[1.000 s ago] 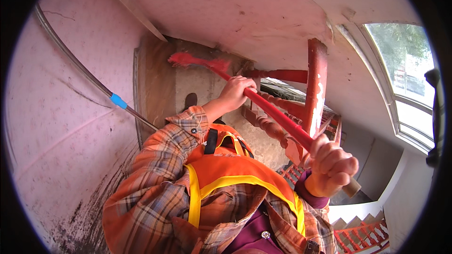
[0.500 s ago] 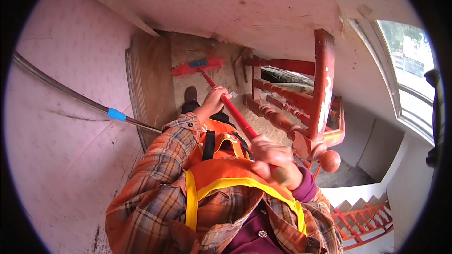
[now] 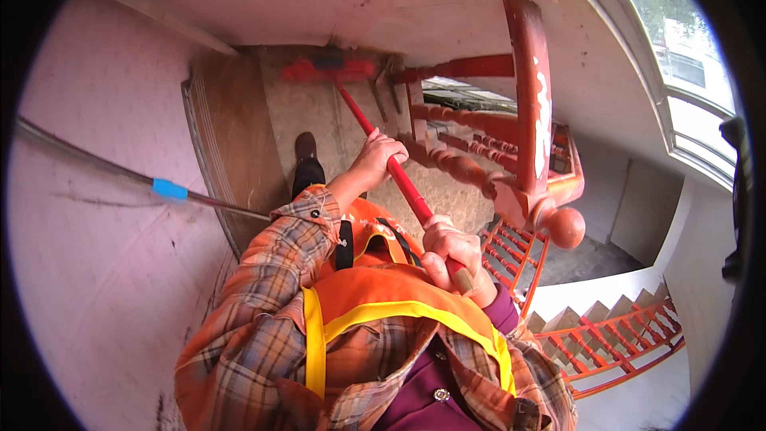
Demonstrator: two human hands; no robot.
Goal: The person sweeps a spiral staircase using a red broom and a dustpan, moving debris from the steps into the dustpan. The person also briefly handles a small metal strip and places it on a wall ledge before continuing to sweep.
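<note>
Both hands hold a red-handled broom (image 3: 409,192) slanting away from my body toward the far left. My left hand (image 3: 375,158) is closed round the middle of the handle. Near its upper end, my right hand (image 3: 452,251) wraps it, with the handle's tip poking out below the fingers. The broom head (image 3: 327,70), red with a blue middle, is blurred and lies on the worn floor close to the foot of the far wall.
A red wooden railing (image 3: 536,104) with a round knob stands at my right, stairs (image 3: 606,319) beyond it. A brown board (image 3: 231,112) lies along the left wall. A metal pole (image 3: 104,161) with a blue band slants at left. My dark shoe (image 3: 306,146) is ahead.
The broom head has moved farther away, closer to the far wall. Both hands keep their hold on the handle. The view has also shifted, with more of the stairs showing at lower right.
</note>
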